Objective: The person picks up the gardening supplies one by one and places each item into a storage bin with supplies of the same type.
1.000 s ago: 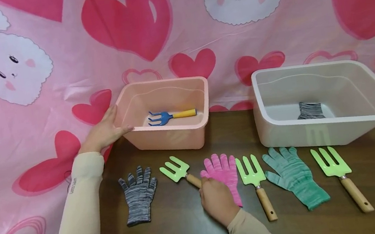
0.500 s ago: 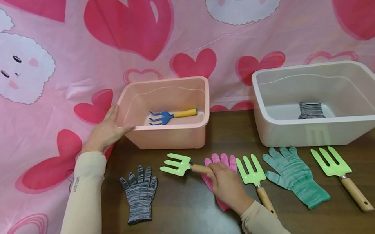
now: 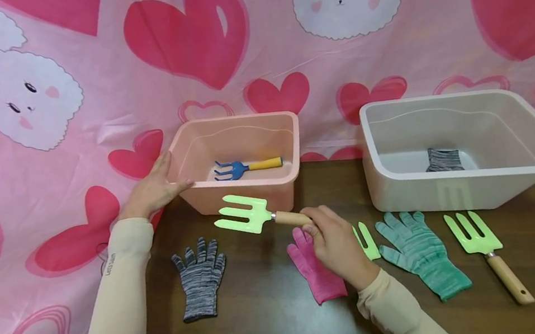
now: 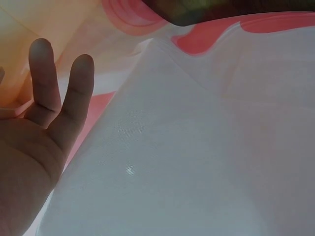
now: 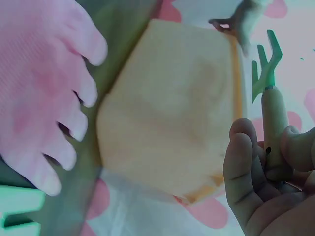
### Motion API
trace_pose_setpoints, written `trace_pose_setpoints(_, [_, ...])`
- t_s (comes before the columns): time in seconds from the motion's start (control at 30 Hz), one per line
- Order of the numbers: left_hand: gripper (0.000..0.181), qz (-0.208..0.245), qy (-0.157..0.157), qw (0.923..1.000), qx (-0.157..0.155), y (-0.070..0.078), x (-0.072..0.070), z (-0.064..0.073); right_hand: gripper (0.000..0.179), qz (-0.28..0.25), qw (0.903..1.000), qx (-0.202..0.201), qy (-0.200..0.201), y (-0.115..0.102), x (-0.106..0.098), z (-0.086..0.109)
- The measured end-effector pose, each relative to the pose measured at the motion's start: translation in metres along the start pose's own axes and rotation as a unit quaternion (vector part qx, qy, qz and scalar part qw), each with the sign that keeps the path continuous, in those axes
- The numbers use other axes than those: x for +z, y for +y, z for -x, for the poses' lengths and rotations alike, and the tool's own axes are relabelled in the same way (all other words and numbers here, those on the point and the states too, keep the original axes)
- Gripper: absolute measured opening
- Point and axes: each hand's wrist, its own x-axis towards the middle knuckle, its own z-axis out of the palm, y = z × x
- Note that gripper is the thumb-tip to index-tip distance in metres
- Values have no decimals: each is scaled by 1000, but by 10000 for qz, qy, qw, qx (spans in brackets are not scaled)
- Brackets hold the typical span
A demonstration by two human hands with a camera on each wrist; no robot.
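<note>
Lime-green and wood-handled, the fork (image 3: pixel 257 214) now overlaps the front of the pink bin (image 3: pixel 278 192) in the head view: it has risen higher over the tabletop (image 3: pixel 259 332), so the carry seems under way. The right hand (image 3: pixel 335 242) grips its handle; the left hand (image 3: pixel 151 191), fingers extended, touches the bin's corner (the left sleeve (image 3: pixel 119 294) seems to read "Let's Slim").

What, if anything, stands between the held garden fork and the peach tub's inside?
Only the peach tub's near wall: the garden fork in the right hand shows in front of it. Nothing visible covers the open top; a blue cultivator lies inside.
</note>
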Motion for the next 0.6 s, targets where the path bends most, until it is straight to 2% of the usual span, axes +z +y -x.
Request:
trace_pose_setpoints(0.27, [114,68,-13,10000,-11,3,-1,2,21,86,9986,-420,295,2,-14,-23])
trace_pose_setpoints(0.6, [116,75,5,10000,-52,2,0,2,24,120,9987,-330,360,16,-18,-53])
